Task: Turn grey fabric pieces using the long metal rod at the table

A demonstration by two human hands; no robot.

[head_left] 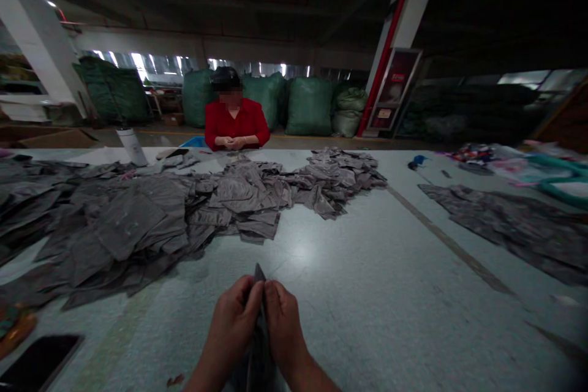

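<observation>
My left hand [235, 318] and my right hand [282, 324] are pressed close together at the bottom centre, both pinching one grey fabric piece [258, 343] that stands up between them, its tip showing above the fingers. Both hands are closed on it. A large heap of similar grey fabric pieces [193, 208] spreads over the table's far left and centre.
The pale green table [367, 294] has a seam running diagonally on the right. More grey fabric [514, 226] lies at right. A white cylinder [131, 146] stands at the far left. A person in red [235, 122] sits opposite. A dark phone [39, 361] lies at bottom left.
</observation>
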